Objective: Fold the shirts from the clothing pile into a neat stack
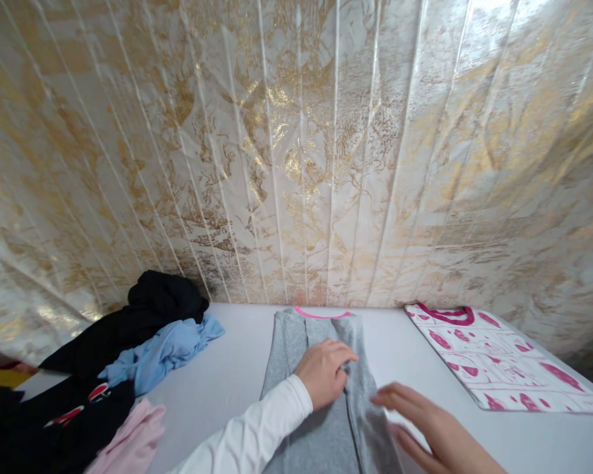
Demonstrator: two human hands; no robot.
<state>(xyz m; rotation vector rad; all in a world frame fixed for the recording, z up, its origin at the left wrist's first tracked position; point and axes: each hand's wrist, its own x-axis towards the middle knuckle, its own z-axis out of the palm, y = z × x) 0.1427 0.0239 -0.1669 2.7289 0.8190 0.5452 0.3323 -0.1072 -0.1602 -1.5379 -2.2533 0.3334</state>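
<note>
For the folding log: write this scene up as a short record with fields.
surface: white table against a gold-and-white marbled wall
left: left hand rests on the grey garment, which has a pink neckline and lies folded lengthwise
right: right hand open and flat at that garment's right edge
heap, left side: black garment, light blue garment, pink garment, all unfolded
right side: folded white garment with magenta pattern, apart from the grey one

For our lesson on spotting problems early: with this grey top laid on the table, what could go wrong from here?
The grey top has folded-in sides meeting under the left hand; lifting it might let them spring open.
The right hand at the right edge could drag creases in.
The loose blue garment lies nearby and could mix in.
</note>
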